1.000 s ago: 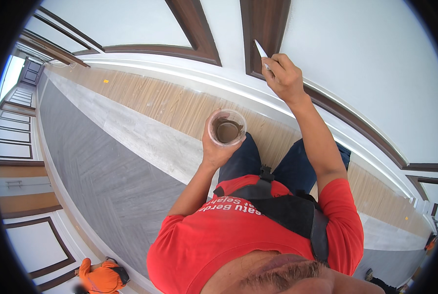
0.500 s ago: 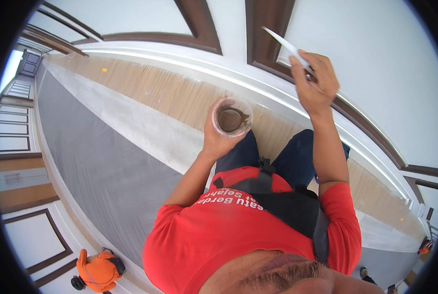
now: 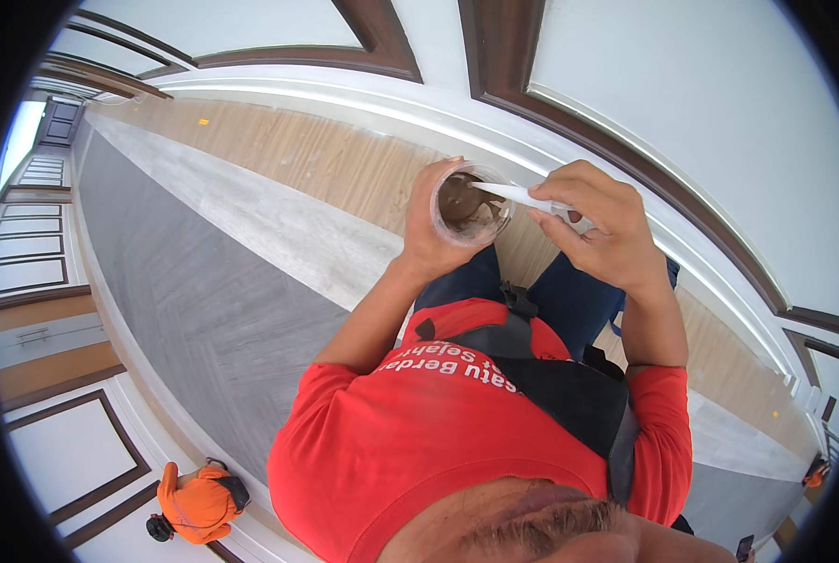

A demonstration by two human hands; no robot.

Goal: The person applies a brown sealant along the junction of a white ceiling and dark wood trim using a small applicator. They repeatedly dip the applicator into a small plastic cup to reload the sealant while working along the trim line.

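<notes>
My left hand [image 3: 429, 225] is wrapped round the side of a clear plastic cup [image 3: 505, 221] that holds brown paint [image 3: 455, 199], with smears up its inner wall. A slim white tool [image 3: 511, 192], tapering to its tip, is pinched between the thumb and fingers of my right hand [image 3: 602, 220]. Its tip reaches over the rim into the cup, at the paint; whether it is a brush or a spatula I cannot tell. Both hands are in front of my knees, close to the wall.
Dark brown moulding [image 3: 626, 141] frames the white wall panels ahead. Below runs a white skirting, then wood-look floor [image 3: 297, 141], a pale strip and grey flooring [image 3: 204, 253]. A person in orange [image 3: 199, 502] is by the opposite wall at lower left.
My right hand has come down and left from the wall moulding, bringing the white tool's tip into the cup. My left hand has shifted slightly right and up with the cup.
</notes>
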